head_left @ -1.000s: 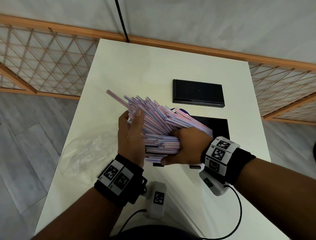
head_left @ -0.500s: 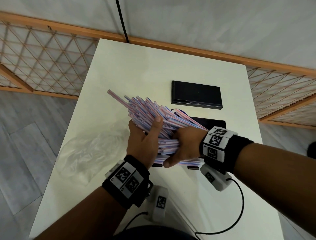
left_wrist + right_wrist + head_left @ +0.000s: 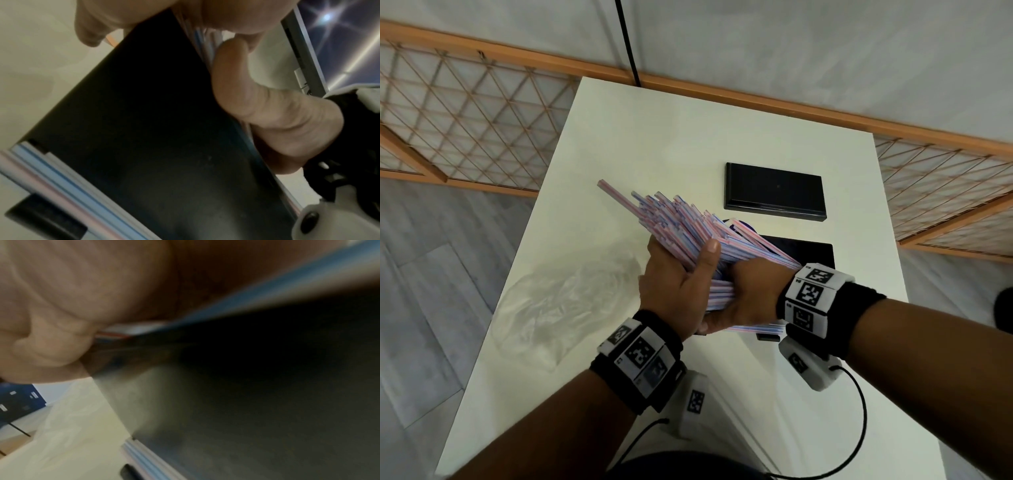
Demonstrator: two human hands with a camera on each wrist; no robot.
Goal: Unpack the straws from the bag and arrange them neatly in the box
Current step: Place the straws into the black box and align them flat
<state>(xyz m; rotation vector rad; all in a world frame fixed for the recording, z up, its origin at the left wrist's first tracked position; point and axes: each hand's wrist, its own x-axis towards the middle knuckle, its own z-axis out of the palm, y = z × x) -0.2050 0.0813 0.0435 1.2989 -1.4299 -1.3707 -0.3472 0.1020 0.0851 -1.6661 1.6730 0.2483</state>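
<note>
A thick bundle of pink, white and blue striped straws fans out up and to the left above the black box. My left hand grips the bundle from the left, thumb laid over the top. My right hand grips the same bundle from the right, near its lower end. The box lies under both hands, and a few straws lie along its near wall. In the right wrist view my palm is blurred against a straw. The empty clear bag lies crumpled on the table at the left.
A black box lid lies flat on the white table beyond the box. A small black piece sits at the box's near edge. A wooden lattice rail runs behind the table.
My left hand slid right along the bundle toward my right hand and wrapped its thumb over the straws. The bundle has drawn tighter and lifted slightly.
</note>
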